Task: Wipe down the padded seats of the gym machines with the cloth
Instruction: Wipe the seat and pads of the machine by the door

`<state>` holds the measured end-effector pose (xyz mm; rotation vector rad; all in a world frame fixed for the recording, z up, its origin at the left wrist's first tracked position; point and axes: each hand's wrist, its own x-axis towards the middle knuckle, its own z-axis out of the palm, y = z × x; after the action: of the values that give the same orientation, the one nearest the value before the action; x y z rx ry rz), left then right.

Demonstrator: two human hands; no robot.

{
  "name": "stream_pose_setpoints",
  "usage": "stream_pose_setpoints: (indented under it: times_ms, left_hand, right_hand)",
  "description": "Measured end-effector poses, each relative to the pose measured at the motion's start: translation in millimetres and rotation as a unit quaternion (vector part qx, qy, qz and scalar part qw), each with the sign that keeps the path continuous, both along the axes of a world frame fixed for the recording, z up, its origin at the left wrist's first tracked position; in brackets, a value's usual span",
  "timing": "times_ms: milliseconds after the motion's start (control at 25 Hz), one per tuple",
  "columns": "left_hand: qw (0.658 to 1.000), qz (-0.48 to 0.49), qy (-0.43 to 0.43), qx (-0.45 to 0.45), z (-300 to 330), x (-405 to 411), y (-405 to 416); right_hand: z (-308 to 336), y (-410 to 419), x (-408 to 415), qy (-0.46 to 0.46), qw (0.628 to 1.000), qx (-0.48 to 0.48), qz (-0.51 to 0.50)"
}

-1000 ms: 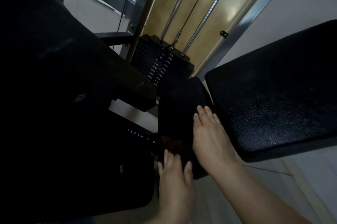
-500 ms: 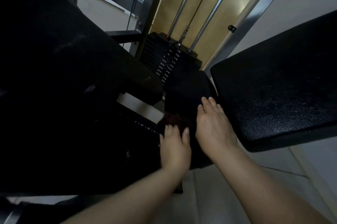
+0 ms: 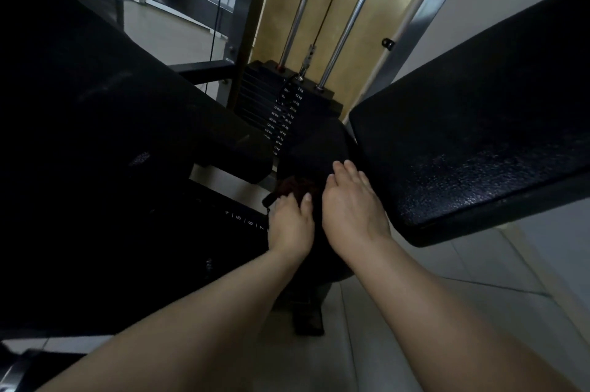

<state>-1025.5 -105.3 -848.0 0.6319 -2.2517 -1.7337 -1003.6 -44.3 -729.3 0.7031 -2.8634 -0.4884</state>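
A narrow black padded seat point(image 3: 314, 149) runs away from me at the centre. On it lies a dark brownish cloth point(image 3: 295, 185), bunched under the fingertips of my left hand point(image 3: 290, 225), which presses it down on the pad with straight fingers. My right hand point(image 3: 352, 206) lies flat on the seat just to the right, fingers straight and together, beside the cloth. A big black pad point(image 3: 472, 136) stands at the right and another big black pad point(image 3: 105, 123) at the left.
Behind the seat stands a black weight stack point(image 3: 274, 110) with two chrome guide rods point(image 3: 348, 18) and a cable, in a grey metal frame point(image 3: 245, 8). A numbered adjustment bar point(image 3: 244, 219) lies left of my hand. Pale floor tiles point(image 3: 479, 270) show lower right.
My left hand has slid the cloth forward along the narrow seat, from its near end to beside the right hand. The right hand stays flat on the pad.
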Motion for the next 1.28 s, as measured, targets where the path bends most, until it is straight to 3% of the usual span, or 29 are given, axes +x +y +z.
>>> stream_pose_setpoints:
  times_ms: [120,240,360,520,640,800,880,1040,1120,1280]
  left_hand:
    - [0.999,0.010,0.052,-0.002,-3.6,66.5,25.1]
    - [0.988,-0.049,0.141,0.029,-5.0,98.8,27.6]
    - [0.988,-0.093,0.116,0.051,0.6,40.7,1.4]
    - [0.996,-0.030,0.057,0.061,9.2,-35.3,-15.5]
    - [0.997,0.003,0.037,0.063,-11.0,7.0,-0.1]
    - [0.991,-0.016,0.125,0.035,-16.7,107.5,36.1]
    - [0.993,-0.039,0.112,0.014,-12.7,80.8,25.8]
    - [1.000,-0.018,-0.004,-0.021,3.3,-19.9,-10.6]
    - [1.000,-0.010,-0.019,-0.019,3.0,-28.3,-12.2]
    - [0.994,-0.004,0.108,0.034,-8.8,44.8,12.7]
  right_hand:
    - [-0.4,1.4,1.1,-0.001,1.000,-0.003,0.009]
    - [1.2,0.1,-1.6,-0.007,1.000,0.003,0.012]
    - [2.9,0.2,-5.1,-0.018,1.000,-0.001,0.003]
    - [2.4,0.5,-5.3,-0.011,1.000,-0.016,0.002]
    - [1.1,0.4,-3.3,-0.009,1.000,-0.017,0.012]
    - [-2.2,4.5,-2.9,-0.006,0.999,-0.034,0.019]
    - [-1.9,3.9,-5.5,-0.001,0.999,-0.046,0.018]
    - [-0.1,0.1,-5.7,-0.002,0.998,-0.056,-0.008]
    - [0.6,-1.4,-3.3,-0.003,0.998,-0.058,-0.011]
    - [0.3,-2.4,0.4,-0.012,0.999,-0.042,-0.001]
